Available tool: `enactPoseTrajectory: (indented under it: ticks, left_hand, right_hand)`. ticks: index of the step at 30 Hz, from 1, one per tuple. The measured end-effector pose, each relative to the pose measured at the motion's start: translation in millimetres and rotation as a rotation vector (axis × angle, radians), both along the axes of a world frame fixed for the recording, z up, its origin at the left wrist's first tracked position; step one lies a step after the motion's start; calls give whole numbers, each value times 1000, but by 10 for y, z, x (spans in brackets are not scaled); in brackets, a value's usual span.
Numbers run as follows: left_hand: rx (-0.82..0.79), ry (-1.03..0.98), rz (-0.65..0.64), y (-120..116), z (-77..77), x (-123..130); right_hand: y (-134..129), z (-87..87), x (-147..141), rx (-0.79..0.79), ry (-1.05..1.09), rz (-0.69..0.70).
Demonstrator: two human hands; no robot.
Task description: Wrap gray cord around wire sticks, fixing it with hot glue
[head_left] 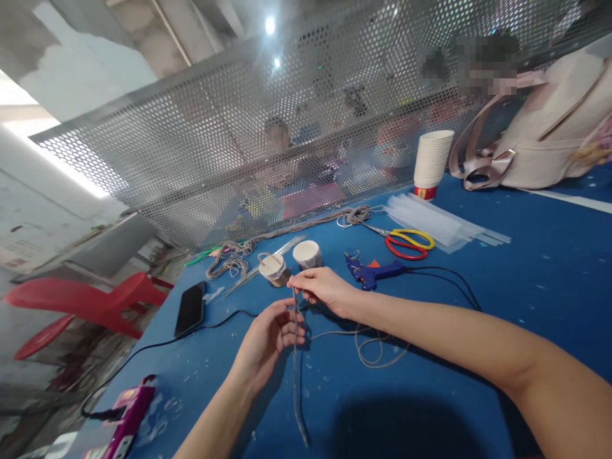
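Note:
My right hand (pixel 325 290) pinches the upper end of a grey-brown cord (pixel 295 376) between thumb and fingertips. The cord hangs down past my left hand (pixel 272 338), and its lower end reaches towards the table's near side. My left fingers are curled loosely about the cord, just below the right hand. Just beyond the hands stand two small white-topped cups; the left cup (pixel 273 269) has a loop of cord on top, and the right cup (pixel 308 254) has a plain pale top. A thin loose cord (pixel 373 350) lies coiled under my right forearm.
On the blue table (pixel 540 287) lie a blue glue gun (pixel 375 272), scissors (pixel 408 243), clear glue sticks (pixel 437 220), cord bundles (pixel 232 258) and a phone (pixel 190 308). Paper cups (pixel 433 162) and a bag (pixel 540 127) stand right. A purple power strip (pixel 125 424) is front left. Perforated metal panel (pixel 215 146) behind.

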State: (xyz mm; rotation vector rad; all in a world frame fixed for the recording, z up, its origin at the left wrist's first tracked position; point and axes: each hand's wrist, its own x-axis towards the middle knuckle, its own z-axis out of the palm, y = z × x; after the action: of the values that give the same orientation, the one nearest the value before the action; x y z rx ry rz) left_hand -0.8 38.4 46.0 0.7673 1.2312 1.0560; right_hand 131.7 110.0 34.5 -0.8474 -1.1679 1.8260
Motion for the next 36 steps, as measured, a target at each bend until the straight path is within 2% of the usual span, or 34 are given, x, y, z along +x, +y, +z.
enactPoseTrajectory:
  ticks: [6,8,14,21,28,34,36]
  left_hand:
    - [32,134,60,-35,-44,25]
    - [34,143,61,-26,-35,10]
    - [39,158,66,44,14,-94]
    - [48,156,63,66,0,-210]
    - [64,142,74,43,-104,-290]
    - [52,130,-6,-42,-131,-321]
    - [45,112,6,-67,-112,-311]
  right_hand:
    - [34,-27,8,0,-2,-84]
    - [15,-21,4,-4,1,-52]
    - [-96,-58,-38,45,-26,159]
    - [-101,-158,-62,132,-125,124]
    - [-145,-229,-62,219,-257,154]
    - [-137,-204,-25,245,-352,138]
    - [-138,-204,-19,245,-369,142]
